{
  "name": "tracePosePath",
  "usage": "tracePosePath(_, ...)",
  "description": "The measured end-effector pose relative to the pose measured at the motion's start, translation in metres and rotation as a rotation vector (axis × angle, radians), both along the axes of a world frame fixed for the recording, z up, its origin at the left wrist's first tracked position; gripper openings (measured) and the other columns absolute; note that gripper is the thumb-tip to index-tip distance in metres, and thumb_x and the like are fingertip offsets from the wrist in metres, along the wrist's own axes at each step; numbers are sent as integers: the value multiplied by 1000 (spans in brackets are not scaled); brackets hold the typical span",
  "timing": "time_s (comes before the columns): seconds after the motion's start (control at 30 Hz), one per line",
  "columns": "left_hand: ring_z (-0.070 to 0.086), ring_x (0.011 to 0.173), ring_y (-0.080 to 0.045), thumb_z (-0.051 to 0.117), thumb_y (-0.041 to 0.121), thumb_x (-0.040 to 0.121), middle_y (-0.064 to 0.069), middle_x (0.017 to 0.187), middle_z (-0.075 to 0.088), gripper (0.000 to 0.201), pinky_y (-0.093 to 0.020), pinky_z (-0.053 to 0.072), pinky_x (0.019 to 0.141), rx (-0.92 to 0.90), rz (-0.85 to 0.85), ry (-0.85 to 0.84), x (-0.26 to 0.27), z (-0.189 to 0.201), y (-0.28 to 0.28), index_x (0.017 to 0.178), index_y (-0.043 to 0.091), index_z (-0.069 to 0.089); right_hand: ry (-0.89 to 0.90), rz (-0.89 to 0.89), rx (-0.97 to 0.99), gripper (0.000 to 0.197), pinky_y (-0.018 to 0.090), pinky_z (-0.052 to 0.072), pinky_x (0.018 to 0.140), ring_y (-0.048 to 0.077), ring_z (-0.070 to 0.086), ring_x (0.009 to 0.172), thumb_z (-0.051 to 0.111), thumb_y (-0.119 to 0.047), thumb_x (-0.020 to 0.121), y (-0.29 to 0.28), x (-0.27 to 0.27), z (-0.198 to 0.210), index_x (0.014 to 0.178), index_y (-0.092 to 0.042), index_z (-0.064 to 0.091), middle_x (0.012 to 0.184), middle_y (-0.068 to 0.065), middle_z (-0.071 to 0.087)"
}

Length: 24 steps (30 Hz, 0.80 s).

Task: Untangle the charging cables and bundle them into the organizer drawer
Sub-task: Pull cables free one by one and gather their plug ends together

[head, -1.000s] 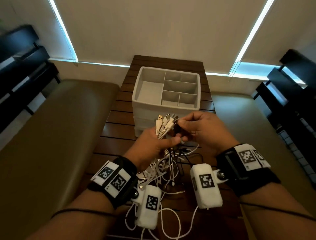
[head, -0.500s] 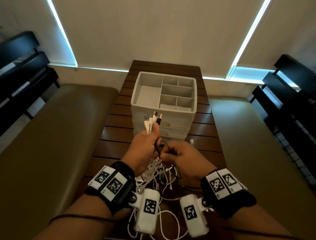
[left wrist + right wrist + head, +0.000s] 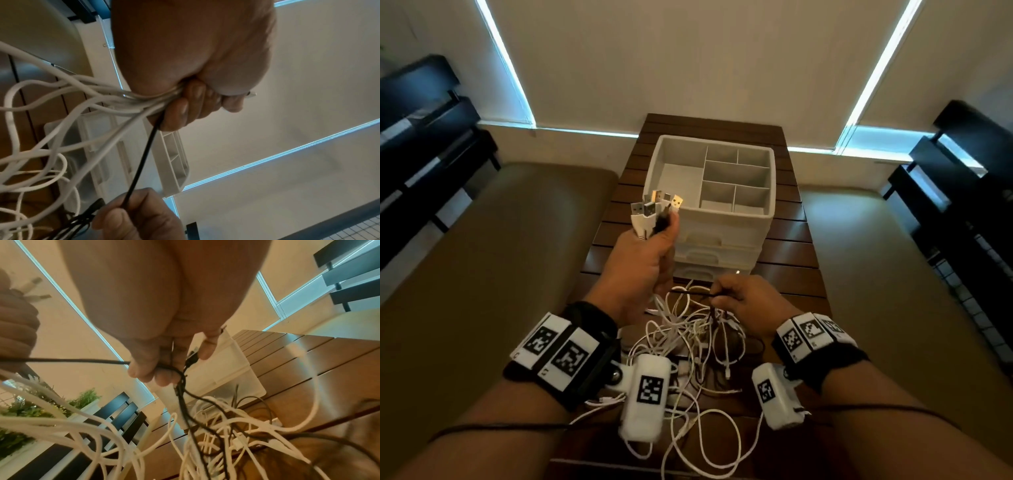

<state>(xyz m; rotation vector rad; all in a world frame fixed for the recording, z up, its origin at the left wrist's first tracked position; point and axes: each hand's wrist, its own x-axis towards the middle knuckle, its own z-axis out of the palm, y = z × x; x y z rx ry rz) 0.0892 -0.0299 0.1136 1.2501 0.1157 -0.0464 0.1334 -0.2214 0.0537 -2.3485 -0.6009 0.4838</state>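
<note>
My left hand (image 3: 650, 253) grips a bunch of cable ends, mostly white, with several USB plugs (image 3: 654, 207) sticking up in front of the white organizer (image 3: 753, 226). From this fist (image 3: 185, 104) the white cables (image 3: 86, 104) hang down to a tangle (image 3: 695, 335) on the wooden table. A black cable (image 3: 690, 293) runs taut from the left hand to my right hand (image 3: 743, 299), which pinches it (image 3: 148, 368) low above the tangle. The organizer's top tray (image 3: 772, 161) has several empty compartments; its drawers below look closed.
The slatted wooden table (image 3: 787, 260) is narrow, with tan cushioned seats (image 3: 482, 260) on both sides. Dark slatted chairs (image 3: 969, 178) stand at far left and right. Loose white cable loops (image 3: 709, 442) reach the table's near edge. A green plant (image 3: 24, 405) shows at left.
My left hand has risen with the bunch of plugs, up level with the organizer's top. My right hand has slid down and to the right along the black cable, pulling it taut.
</note>
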Motion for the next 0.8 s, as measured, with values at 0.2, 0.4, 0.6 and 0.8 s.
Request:
tracePosePath(0.2,29,40,-8,61,40,91,7,47,36,32,-23,21,45,259,94,-27,-1,3,0,67,19,57,-233,-44,-17,7,28,41,75,7,54,83,62,-23,89,3,-2,8,89,-21,68,77,-16,58)
tracePosePath(0.4,46,43,1,75,26,84,9,47,57,16,-14,36,43,657,-121,47,-12,-6,-19,71,18,69,-198,-175,345,22,15,48,64,2,60,70,71,-7,80,9,-4,33,77,-27,63,76,-9,66)
tracePosePath(0.6,39,40,-9,68,10,85,3,45,47,27,-19,31,39,705,-56,115,-11,5,-12,59,8,63,-34,-136,279,14,28,50,65,8,58,64,71,-15,83,0,1,24,78,-22,60,74,-2,65)
tracePosePath(0.8,38,39,-7,66,7,82,7,38,44,24,-26,33,45,698,118,109,-11,21,-1,59,6,62,11,-112,135,6,38,52,75,16,62,76,65,-23,88,4,8,8,84,-20,63,82,-1,68)
